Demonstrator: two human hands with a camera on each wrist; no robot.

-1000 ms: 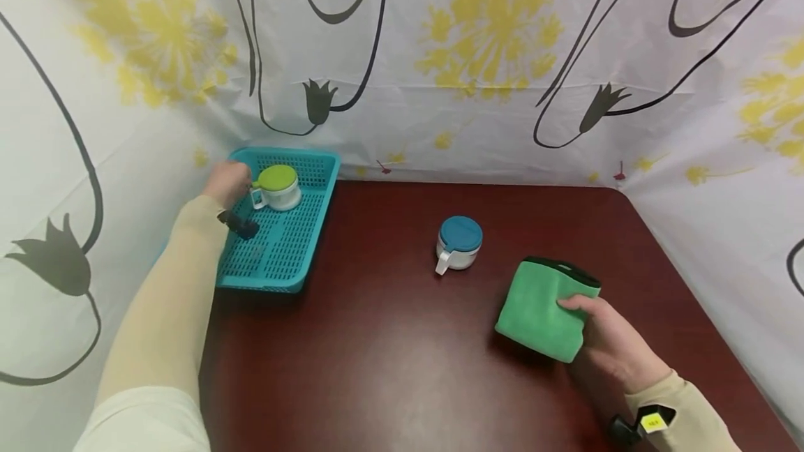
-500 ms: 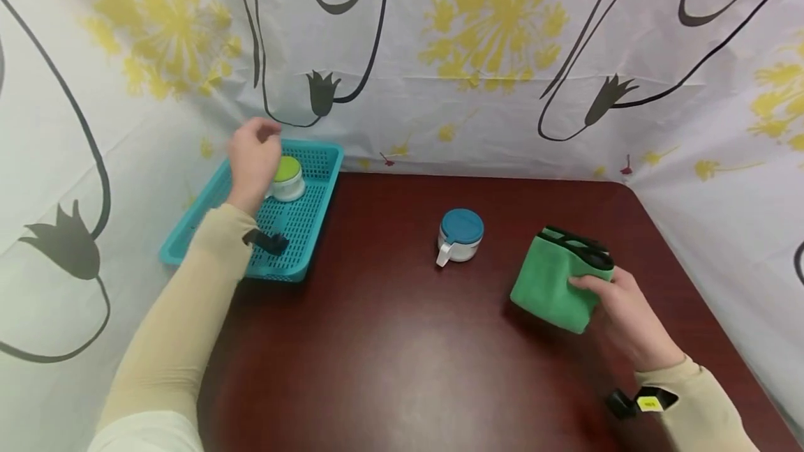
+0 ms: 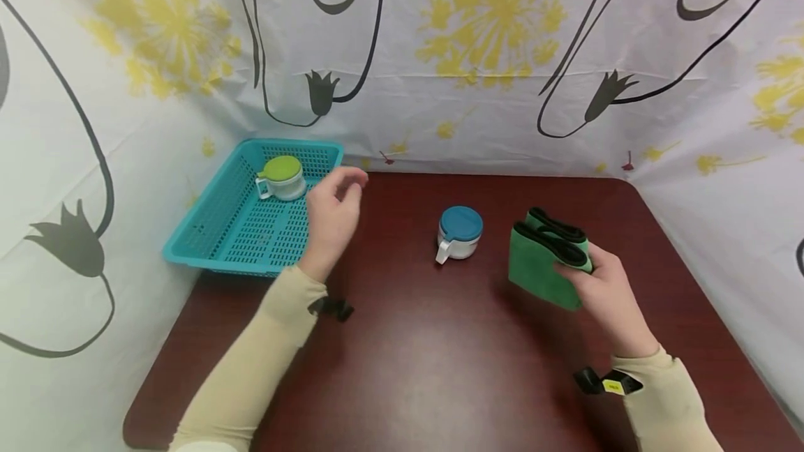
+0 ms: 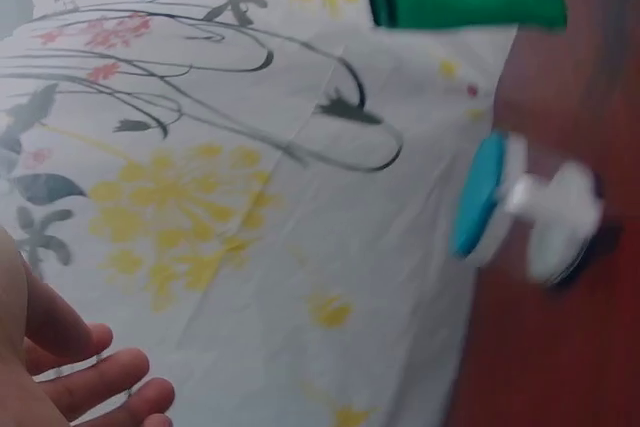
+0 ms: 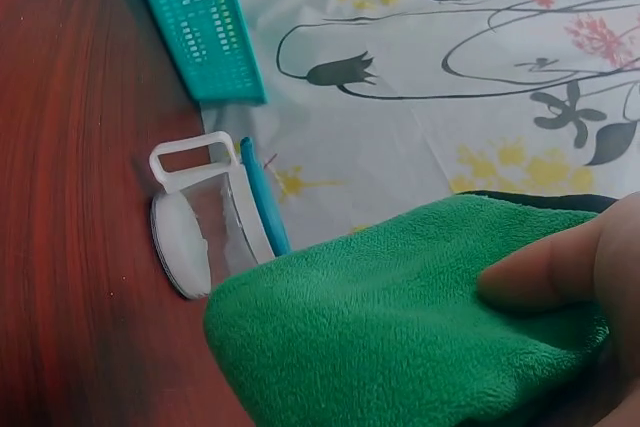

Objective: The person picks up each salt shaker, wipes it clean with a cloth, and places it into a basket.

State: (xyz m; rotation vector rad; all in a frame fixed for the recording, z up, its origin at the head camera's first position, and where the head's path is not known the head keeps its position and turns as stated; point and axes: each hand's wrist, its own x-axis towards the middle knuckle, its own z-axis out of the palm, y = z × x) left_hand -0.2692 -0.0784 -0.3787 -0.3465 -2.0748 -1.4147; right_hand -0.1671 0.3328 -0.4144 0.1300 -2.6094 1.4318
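My right hand (image 3: pixel 612 298) grips a folded green cloth (image 3: pixel 543 274) with dark edging, held above the right part of the table; the thumb presses its near face in the right wrist view. My left hand (image 3: pixel 335 218) is in the air by the right rim of the turquoise basket (image 3: pixel 220 261), fingers loosely bent, holding nothing. In that basket stands a jar with a green lid (image 3: pixel 280 169) and a white handle. Between both hands, upright on the table, is a clear jar with a blue lid (image 3: pixel 461 224) and a white handle (image 5: pixel 190 162).
The dark red wooden table (image 3: pixel 402 368) has rounded corners. A white curtain with yellow and grey flowers (image 3: pixel 402 110) hangs right along its back and sides. The basket sits at the back left, close to the curtain.
My left hand has left the green-lidded jar in the basket and moved right, past the basket's rim. My right hand has raised the cloth slightly and tilted it, showing its folded top edge.
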